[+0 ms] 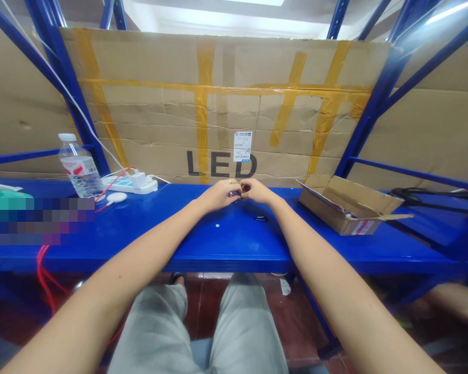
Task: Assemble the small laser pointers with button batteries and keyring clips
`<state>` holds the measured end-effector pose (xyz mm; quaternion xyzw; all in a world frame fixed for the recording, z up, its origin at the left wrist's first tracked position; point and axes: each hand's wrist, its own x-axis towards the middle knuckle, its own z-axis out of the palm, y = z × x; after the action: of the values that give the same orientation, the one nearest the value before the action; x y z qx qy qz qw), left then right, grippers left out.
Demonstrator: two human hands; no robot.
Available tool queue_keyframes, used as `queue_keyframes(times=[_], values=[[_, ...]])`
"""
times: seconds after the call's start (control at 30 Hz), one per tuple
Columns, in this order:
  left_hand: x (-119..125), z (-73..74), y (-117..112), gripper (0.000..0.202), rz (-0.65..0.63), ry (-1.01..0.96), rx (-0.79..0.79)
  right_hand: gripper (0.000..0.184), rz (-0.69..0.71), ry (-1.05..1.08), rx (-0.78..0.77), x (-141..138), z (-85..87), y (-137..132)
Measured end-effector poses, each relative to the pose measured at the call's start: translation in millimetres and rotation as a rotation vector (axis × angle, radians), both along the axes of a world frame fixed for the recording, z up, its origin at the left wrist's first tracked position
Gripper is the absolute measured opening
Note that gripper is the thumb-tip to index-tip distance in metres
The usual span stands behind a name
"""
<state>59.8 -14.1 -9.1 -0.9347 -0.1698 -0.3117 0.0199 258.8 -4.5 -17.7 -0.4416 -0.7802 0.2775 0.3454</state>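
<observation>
My left hand (pixel 219 195) and my right hand (pixel 256 191) meet above the blue table, near its back edge. The fingers of both are closed and their tips come together. A small shiny purple thing (pixel 233 194) shows at the left fingers; its kind is too small to tell. What the right fingertips pinch is hidden. Just in front of my right hand, a black carabiner (pixel 261 218) lies flat on the table. A small white round spot (pixel 217 225) is on the surface in front of my left hand.
An open cardboard box (pixel 327 212) stands on the right of the blue table (pixel 226 246). To the left are a water bottle (pixel 80 166), a power strip (pixel 146 186) with cables and a white round disc (pixel 116 197). Large cardboard (pixel 159 114) closes off the back.
</observation>
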Motion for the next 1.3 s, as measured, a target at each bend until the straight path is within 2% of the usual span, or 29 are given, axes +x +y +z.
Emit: queue_keyframes(times=[0.17, 0.3, 0.4, 0.53, 0.77, 0.87, 1.07, 1.3], values=[[-0.4, 1.8, -1.7, 0.011, 0.004, -0.013, -0.006, 0.021, -0.01, -0.009, -0.028, 0.3, 0.3, 0.3], [-9.3, 9.5, 4.9, 0.017, 0.115, -0.084, -0.027, 0.021, -0.025, -0.03, -0.015, 2.0, -0.9, 2.4], [-21.9, 12.3, 12.8, 0.022, 0.188, 0.086, -0.174, 0.021, -0.023, -0.063, -0.003, 3.5, -2.1, 3.4], [-30.7, 7.5, 17.7, 0.021, 0.291, 0.341, -0.384, 0.02, -0.045, -0.117, -0.01, 5.2, -4.0, 4.5], [-17.5, 4.1, 6.6, 0.016, 0.454, 0.408, -0.352, 0.021, -0.085, -0.191, -0.038, 4.8, -3.5, 1.2], [-14.6, 4.1, 5.4, 0.01, 0.442, 0.408, -0.382, 0.021, -0.087, -0.202, -0.042, 4.2, -2.5, -0.8], [-11.8, -1.2, 10.4, 0.012, 0.323, 0.319, -0.487, 0.021, -0.08, -0.217, -0.045, 4.5, -3.8, 0.2], [-9.6, 2.7, 4.2, 0.009, 0.26, 0.344, -0.476, 0.02, -0.078, -0.228, -0.054, 3.6, -4.2, 0.8]])
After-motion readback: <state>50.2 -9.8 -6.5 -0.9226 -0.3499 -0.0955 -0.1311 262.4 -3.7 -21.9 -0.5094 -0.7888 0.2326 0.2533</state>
